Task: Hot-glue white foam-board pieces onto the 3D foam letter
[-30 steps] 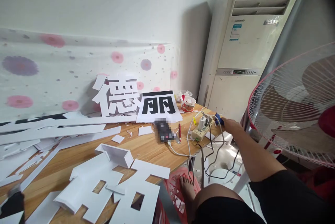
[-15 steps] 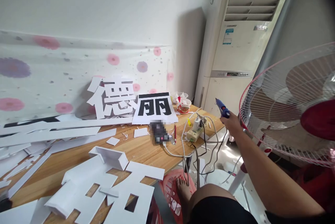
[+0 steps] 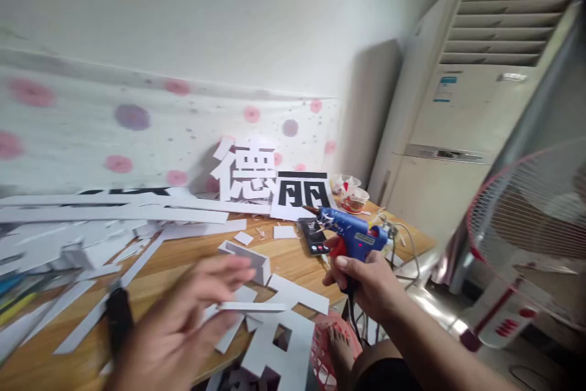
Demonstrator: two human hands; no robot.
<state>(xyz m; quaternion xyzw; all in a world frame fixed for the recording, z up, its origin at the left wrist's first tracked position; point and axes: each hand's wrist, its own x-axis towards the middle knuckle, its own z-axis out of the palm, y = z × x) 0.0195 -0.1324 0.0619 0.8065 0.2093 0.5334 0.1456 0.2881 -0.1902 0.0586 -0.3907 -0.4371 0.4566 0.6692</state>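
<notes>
My right hand (image 3: 361, 278) is wrapped round the handle of a blue hot glue gun (image 3: 354, 232), a finger by its red trigger. The nozzle points left and slightly up, over the table. In front of me, my left hand (image 3: 192, 312), blurred by motion, pinches the end of a narrow white foam strip (image 3: 265, 307) between thumb and fingers. Just beyond and below the strip lies a large white foam character (image 3: 270, 345) with cut-out windows and a raised side wall (image 3: 251, 257). The left hand hides part of that character.
A white foam character (image 3: 245, 174) leans on the wall beside a printed black-character sheet (image 3: 302, 193). Foam offcuts (image 3: 105, 214) crowd the table's left side, with a black-handled tool (image 3: 119, 318). A phone (image 3: 312, 235) and cups (image 3: 354, 199) lie farther back. A fan (image 3: 531, 220) stands right.
The glue gun has come from beyond the table's right end to above the table. My left hand has entered view, holding a white foam strip. The view has turned left.
</notes>
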